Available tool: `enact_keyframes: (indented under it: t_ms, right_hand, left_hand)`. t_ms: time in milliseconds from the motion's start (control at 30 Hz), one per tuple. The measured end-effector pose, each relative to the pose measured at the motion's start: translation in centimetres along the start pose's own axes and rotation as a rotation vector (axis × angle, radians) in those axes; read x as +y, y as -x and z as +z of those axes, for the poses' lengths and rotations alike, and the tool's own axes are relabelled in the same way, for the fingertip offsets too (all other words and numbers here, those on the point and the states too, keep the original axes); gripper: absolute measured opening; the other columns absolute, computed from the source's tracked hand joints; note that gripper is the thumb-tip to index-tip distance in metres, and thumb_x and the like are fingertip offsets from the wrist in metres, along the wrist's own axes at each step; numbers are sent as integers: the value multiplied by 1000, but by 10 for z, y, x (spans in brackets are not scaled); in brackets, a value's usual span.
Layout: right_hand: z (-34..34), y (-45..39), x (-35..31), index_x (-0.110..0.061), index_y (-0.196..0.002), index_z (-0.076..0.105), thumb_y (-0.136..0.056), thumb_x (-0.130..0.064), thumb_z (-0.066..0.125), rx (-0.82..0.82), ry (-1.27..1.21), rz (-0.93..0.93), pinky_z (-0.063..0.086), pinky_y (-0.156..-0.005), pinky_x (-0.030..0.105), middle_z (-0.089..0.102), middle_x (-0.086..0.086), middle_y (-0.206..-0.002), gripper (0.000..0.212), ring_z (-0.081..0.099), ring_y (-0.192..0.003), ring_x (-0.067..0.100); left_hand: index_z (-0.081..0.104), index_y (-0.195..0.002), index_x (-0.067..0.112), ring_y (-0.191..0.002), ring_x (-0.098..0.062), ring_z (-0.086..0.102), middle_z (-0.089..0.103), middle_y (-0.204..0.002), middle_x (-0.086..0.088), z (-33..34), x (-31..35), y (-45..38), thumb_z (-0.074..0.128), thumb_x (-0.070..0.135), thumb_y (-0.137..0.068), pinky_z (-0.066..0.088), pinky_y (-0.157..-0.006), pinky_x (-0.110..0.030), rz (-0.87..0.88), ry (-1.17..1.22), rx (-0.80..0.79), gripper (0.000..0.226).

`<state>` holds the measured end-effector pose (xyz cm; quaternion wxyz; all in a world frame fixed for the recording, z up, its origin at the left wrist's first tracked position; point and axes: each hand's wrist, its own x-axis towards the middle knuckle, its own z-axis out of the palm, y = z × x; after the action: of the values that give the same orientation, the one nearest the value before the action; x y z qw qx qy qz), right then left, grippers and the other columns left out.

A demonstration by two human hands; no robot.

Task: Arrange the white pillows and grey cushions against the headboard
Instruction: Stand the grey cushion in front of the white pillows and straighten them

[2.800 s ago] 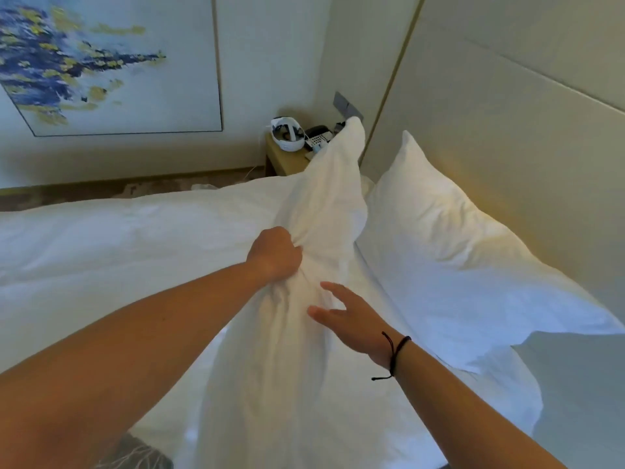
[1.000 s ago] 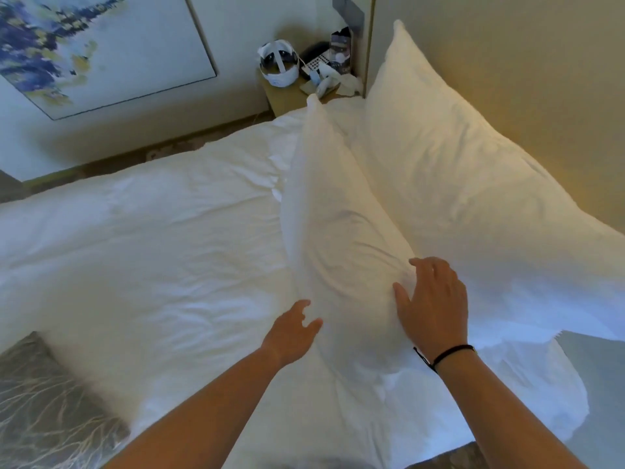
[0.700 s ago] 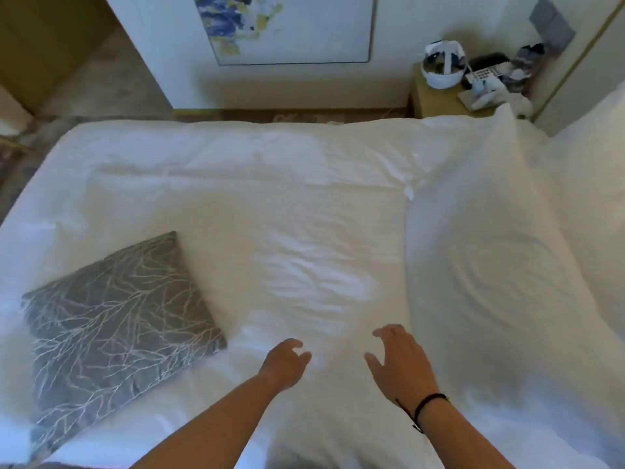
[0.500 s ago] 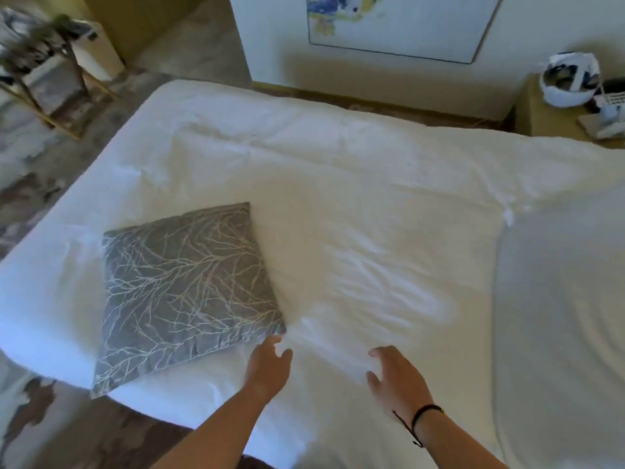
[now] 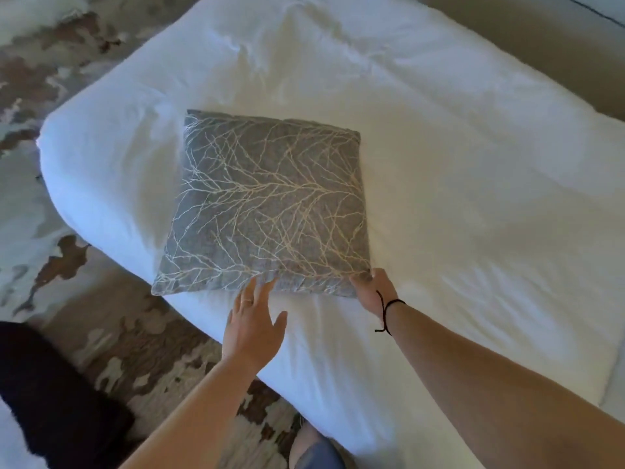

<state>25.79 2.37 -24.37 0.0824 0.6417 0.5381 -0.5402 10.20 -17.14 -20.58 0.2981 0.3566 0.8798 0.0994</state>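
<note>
A square grey cushion (image 5: 270,204) with a pale branch pattern lies flat on the white duvet (image 5: 456,198), near the bed's foot corner. My right hand (image 5: 372,289), with a black cord on its wrist, grips the cushion's near right corner. My left hand (image 5: 255,324) is spread open, its fingertips touching the cushion's near edge. The white pillows and the headboard are out of view.
The bed's near edge and rounded foot corner (image 5: 64,157) drop to a patterned brown and pale carpet (image 5: 111,333). A dark, fuzzy shape (image 5: 44,394) sits at the lower left. A knee in blue fabric (image 5: 318,451) shows at the bottom.
My view swung from the white pillows at the headboard to the foot of the bed. Both hands left the pillow and reached the grey cushion; my right hand took its corner.
</note>
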Motion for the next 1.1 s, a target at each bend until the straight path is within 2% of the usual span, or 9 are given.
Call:
enact_keyframes:
  t_ms: [133,233,333,433,500,600,733,933,1100]
  right_hand:
    - [10,-19,-9,0,-140,36,-92,-43,61,-29,-312,174,48,-82,33,52,14,-119,69,54,-102,29]
    - [-1,-25,-12,-3,-107,64,-87,-43,68,-16,-273,184,47,-66,37,58,12,-78,45,45,-65,26]
    - [-9,-17,-22,-4,-77,65,-86,-33,72,-54,-271,137,38,-56,33,52,2,-45,31,36,-44,22]
    - [-16,8,-33,-10,-75,73,-87,-28,69,-127,-326,24,28,-49,29,52,9,-57,22,33,-50,20]
    - [-20,31,-39,-5,-94,71,-88,-20,67,-135,-443,-42,26,-53,32,60,22,-78,17,38,-67,25]
    - [-37,74,-47,-7,-102,67,-88,-13,64,-25,-503,-136,39,-53,27,70,17,-87,16,54,-62,23]
    - [-91,141,-42,4,-88,50,-88,-18,63,147,-344,-293,36,-52,32,53,14,-74,25,46,-57,18]
    - [-191,247,-18,-15,-67,31,-89,-16,62,519,-105,-416,38,-53,32,53,15,-67,38,54,-61,30]
    - [-263,327,20,-19,-65,24,-89,-6,64,760,-113,-521,36,-43,16,33,-5,-56,49,55,-47,4]
  left_hand:
    - [12,-152,35,-151,-22,2,-3,-165,4,8,-20,-5,52,50,-93,20,-121,-46,16,-9,35,73]
    - [9,-151,38,-151,-21,-6,-8,-164,5,10,-25,-12,57,51,-89,11,-122,-44,73,-49,85,80]
    - [4,-151,41,-149,-22,-16,-18,-163,6,9,-27,-18,64,49,-85,1,-121,-44,110,-144,108,90]
    - [-3,-152,42,-149,-26,-17,-23,-161,4,2,-18,-24,71,46,-80,-3,-120,-46,138,-191,121,103]
    - [-9,-151,44,-149,-28,-15,-23,-162,4,-7,-8,-27,76,44,-77,-3,-120,-47,157,-192,128,113]
    - [-11,-150,48,-150,-32,-9,-13,-164,5,-26,13,-30,78,50,-73,1,-120,-52,173,-129,133,118]
    - [-18,-147,51,-149,-39,-5,-13,-164,0,-40,61,-17,77,65,-59,6,-119,-58,249,-50,36,130]
    - [-17,-147,51,-150,-32,8,-9,-164,5,0,185,40,77,70,-49,26,-114,-59,440,239,-66,137]
    - [-11,-149,52,-143,-28,34,-4,-164,10,36,293,96,77,71,-44,58,-74,-51,642,408,-111,138]
